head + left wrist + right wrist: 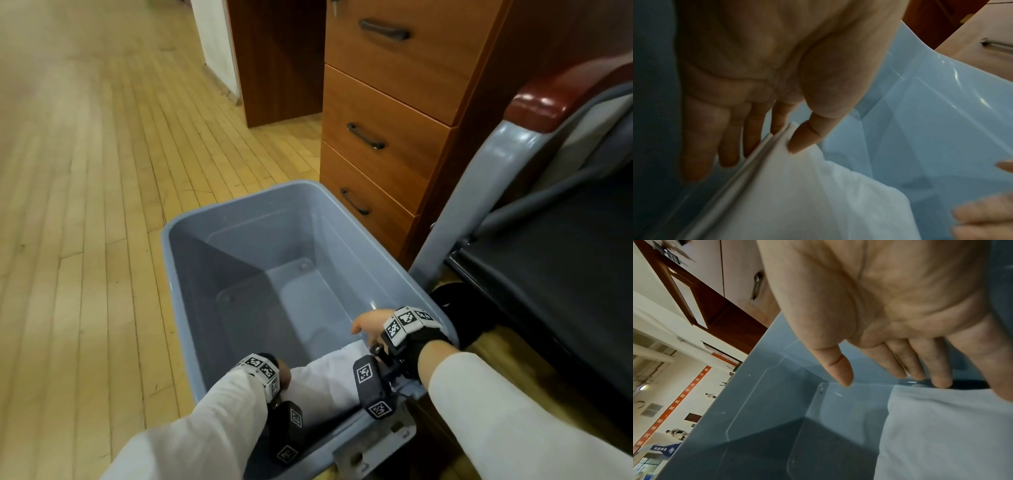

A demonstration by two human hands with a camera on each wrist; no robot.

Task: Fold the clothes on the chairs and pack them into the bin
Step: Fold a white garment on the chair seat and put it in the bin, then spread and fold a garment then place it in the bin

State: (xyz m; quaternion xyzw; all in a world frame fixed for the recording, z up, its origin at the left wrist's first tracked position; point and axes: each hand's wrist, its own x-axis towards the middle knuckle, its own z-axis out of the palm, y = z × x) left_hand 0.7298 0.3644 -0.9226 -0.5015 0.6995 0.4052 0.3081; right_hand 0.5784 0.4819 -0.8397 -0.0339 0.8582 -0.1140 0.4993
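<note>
Folded white garment (329,380) sits at the near end of the grey bin (178,260); left hand (760,78) pinches its edge, right hand (890,308) is relaxed, holding nothing. I'd lower it flat, then let go

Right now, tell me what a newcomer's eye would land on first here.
First, the big grey-blue bin on the wooden floor, with a folded white garment at its near end. Both hands are inside it: the left hand pinches the garment's edge, the right hand is open just above it. A wooden drawer cabinet stands behind the bin.
</note>
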